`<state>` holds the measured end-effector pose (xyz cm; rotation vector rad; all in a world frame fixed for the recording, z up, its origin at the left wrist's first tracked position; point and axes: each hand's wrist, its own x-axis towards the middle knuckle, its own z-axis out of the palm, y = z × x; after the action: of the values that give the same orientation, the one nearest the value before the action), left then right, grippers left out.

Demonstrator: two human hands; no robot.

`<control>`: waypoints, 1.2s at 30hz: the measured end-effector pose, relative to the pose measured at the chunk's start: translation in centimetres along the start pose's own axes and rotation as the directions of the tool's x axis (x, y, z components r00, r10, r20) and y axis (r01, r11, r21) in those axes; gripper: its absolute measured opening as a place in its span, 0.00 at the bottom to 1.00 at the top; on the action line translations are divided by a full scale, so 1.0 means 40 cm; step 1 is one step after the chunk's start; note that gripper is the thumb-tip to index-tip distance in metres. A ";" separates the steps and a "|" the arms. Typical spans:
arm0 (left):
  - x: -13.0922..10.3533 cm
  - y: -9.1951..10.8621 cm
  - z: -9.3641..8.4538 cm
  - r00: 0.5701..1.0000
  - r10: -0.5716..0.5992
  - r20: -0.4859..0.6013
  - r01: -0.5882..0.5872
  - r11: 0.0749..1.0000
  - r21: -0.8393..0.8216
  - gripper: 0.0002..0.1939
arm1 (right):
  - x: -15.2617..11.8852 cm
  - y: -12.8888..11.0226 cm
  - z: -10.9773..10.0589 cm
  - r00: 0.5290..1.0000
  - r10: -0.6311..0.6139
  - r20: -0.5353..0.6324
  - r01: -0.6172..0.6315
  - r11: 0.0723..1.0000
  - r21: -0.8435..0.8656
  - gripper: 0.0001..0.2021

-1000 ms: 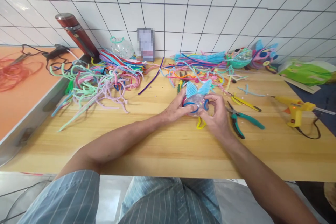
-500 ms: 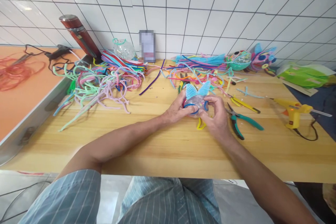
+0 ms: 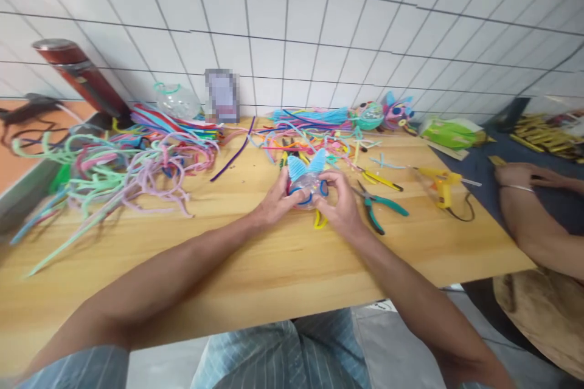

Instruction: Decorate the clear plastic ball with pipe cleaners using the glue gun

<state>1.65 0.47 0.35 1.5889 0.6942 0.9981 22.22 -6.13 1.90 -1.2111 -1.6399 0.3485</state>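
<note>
Nearest the wearer, the left hand [image 3: 275,202] and the right hand [image 3: 340,203] close around a clear, rounded plastic ball [image 3: 308,187], fingers and thumbs curled on its two sides, over the front part of the pale wooden table [image 3: 237,267]. The ball bears two light-blue, ridged, pointed fins [image 3: 307,165] on top and dark-blue loops on its front, with a bent yellow piece [image 3: 320,219] just below it.

Just beside the right hand lie long-nosed pliers with teal-and-black handles [image 3: 383,203]. Beyond them are a slim yellow-handled tool [image 3: 383,180] and a yellow glue gun [image 3: 440,185] with a dark cord. At the right edge, another person's hands [image 3: 520,177] rest over a dark-blue surface [image 3: 483,194].

On the left spreads a tangle of pale-green, pink and lilac fuzzy stems [image 3: 137,176]. Farther back, near the white tiled wall [image 3: 264,30], stand a red-brown cylindrical flask [image 3: 82,79] and a blurred-out phone-like rectangle [image 3: 222,96].
</note>
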 end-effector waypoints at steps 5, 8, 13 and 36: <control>0.000 -0.001 -0.003 1.000 -0.006 -0.008 0.005 1.000 -0.010 0.30 | 0.000 -0.001 0.001 1.000 0.011 0.009 -0.011 1.000 0.011 0.20; 0.001 -0.001 0.002 1.000 0.013 -0.013 -0.013 1.000 -0.021 0.31 | -0.004 0.002 0.007 1.000 0.000 -0.007 0.000 1.000 0.014 0.19; 0.002 0.000 0.009 1.000 0.010 -0.005 -0.010 1.000 -0.018 0.32 | -0.004 0.013 0.011 1.000 -0.008 -0.025 0.008 1.000 0.017 0.18; 0.011 0.006 0.003 1.000 0.014 0.003 -0.014 0.994 -0.107 0.31 | -0.006 0.032 -0.004 1.000 -0.018 -0.015 0.018 1.000 0.008 0.19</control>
<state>1.97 0.72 0.68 1.5038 0.6172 1.0255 23.05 -5.82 0.93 -1.1893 -1.6336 0.3338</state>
